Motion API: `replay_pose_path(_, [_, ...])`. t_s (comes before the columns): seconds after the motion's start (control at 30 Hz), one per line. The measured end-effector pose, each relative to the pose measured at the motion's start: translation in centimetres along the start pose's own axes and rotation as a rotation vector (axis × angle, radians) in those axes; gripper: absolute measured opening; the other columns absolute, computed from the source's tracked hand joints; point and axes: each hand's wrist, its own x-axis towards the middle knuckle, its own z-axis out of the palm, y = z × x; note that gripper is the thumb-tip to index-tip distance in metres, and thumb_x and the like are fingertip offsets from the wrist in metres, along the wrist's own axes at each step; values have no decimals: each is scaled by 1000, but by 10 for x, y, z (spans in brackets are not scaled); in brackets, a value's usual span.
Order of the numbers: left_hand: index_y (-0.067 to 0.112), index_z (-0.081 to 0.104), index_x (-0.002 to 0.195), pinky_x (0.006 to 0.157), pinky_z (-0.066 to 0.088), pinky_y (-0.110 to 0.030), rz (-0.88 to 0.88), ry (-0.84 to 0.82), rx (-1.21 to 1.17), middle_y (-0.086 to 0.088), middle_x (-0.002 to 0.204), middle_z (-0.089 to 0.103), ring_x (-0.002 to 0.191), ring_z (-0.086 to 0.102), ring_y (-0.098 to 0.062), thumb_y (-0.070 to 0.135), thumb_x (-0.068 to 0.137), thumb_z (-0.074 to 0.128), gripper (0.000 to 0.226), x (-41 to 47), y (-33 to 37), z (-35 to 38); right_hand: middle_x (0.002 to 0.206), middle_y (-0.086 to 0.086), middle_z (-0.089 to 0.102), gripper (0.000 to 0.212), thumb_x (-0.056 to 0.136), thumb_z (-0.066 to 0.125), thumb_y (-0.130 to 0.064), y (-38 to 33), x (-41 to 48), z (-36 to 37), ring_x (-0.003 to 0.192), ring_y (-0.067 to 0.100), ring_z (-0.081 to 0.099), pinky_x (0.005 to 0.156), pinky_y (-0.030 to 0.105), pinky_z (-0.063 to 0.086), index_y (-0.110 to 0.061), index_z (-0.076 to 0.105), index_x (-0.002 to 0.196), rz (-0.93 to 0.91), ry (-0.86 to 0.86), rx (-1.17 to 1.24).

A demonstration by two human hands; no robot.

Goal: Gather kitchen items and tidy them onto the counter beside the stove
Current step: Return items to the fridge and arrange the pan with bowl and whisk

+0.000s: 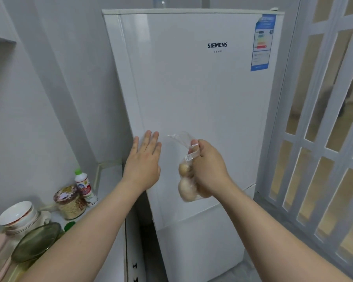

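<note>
The left hand's fingers are straight and close together, thumb out to the side, so the left hand is flat with its palm toward the white Siemens fridge door; whether it touches the door cannot be told. The right hand's fingers are curled tight around the gathered neck of a clear plastic bag, whose loose top sticks up above the thumb. The bag hangs below the right hand, in front of the lower part of the door, and holds a few pale brown eggs stacked one over another against the palm side of the wrist. Both bare forearms reach in from the bottom edge. A blue energy label is stuck at the door's upper right corner. To the left of the fridge runs a pale counter carrying a white bottle with a green cap, a glass jar of grains just beside it, a stack of white bowls, and a round grey-green lid or strainer nearest the camera. A white lattice door stands to the right.
</note>
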Motion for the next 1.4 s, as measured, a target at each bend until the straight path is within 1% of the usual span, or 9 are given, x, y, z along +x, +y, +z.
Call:
replay_pose_path(0.17, [10, 8, 159, 123, 0, -51, -31, -91, -30, -7, 166, -8, 152, -15, -27, 24, 94, 41, 74, 30, -15, 24, 74, -13, 54, 26, 98, 40, -15, 8, 24, 11, 70, 10, 51, 68, 29, 41, -25, 47, 76, -5, 27, -7])
replay_pose_path(0.33, [12, 15, 158, 123, -2, -51, -41, 20, -132, -6, 166, 5, 153, -7, -27, 19, 92, 45, 73, 33, -12, 36, 73, -12, 53, 26, 95, 41, -10, 21, 42, 14, 69, 10, 49, 64, 28, 37, -25, 46, 75, 32, 52, -61])
replay_pose_path(0.43, [18, 35, 152, 120, 19, -36, -303, 17, -809, 0, 158, 34, 148, 24, -22, 19, 94, 52, 60, 22, 12, 16, 74, -12, 53, 26, 95, 42, -9, 29, 42, 9, 69, 8, 50, 62, 26, 37, -26, 47, 76, 58, 60, -61])
replay_pose_path(0.53, [17, 63, 128, 96, 48, -38, -615, -504, -1850, -6, 126, 66, 110, 65, -24, 26, 98, 55, 32, 8, 51, -12, 73, -11, 54, 27, 101, 42, -18, 35, 33, -3, 67, 5, 50, 59, 22, 37, -25, 47, 76, 78, 69, -67])
replay_pose_path(0.63, [15, 69, 117, 96, 48, -58, -531, -1155, -2216, -14, 120, 70, 106, 67, -40, 47, 101, 39, 47, 3, 100, -15, 70, -12, 53, 27, 101, 43, -17, 47, 12, -28, 64, 1, 48, 60, 19, 38, -22, 46, 74, 125, 54, -89])
replay_pose_path(0.7, [23, 74, 114, 100, 43, -63, -377, -1420, -2195, -12, 125, 69, 110, 66, -40, 59, 95, 40, 53, 12, 136, -22, 68, -13, 51, 27, 97, 46, -15, 56, -5, -49, 64, 2, 48, 61, 20, 38, -24, 43, 73, 163, 49, -160])
replay_pose_path(0.87, [29, 79, 101, 97, 47, -59, -70, -1716, -1968, -8, 121, 70, 106, 67, -34, 68, 64, 60, 57, 25, 234, -49, 82, 3, 63, 15, 96, 51, -20, 74, -50, -120, 83, 24, 61, 72, 41, 49, -16, 51, 82, 302, 241, -350])
replay_pose_path(1.1, [21, 79, 106, 99, 40, -66, 396, -2154, -1731, -13, 128, 66, 114, 62, -37, 64, 64, 61, 63, -18, 372, -111, 90, 9, 64, 15, 98, 47, -27, 84, -158, -222, 86, 28, 60, 71, 41, 49, -18, 48, 86, 550, 477, -567])
replay_pose_path(1.4, [20, 75, 111, 110, 32, -60, 712, -2388, -1318, -13, 129, 66, 114, 63, -36, 68, 80, 54, 62, -106, 511, -232, 81, 0, 59, 25, 97, 48, -34, 61, -306, -323, 83, 27, 59, 71, 41, 48, -32, 39, 73, 730, 1003, -572])
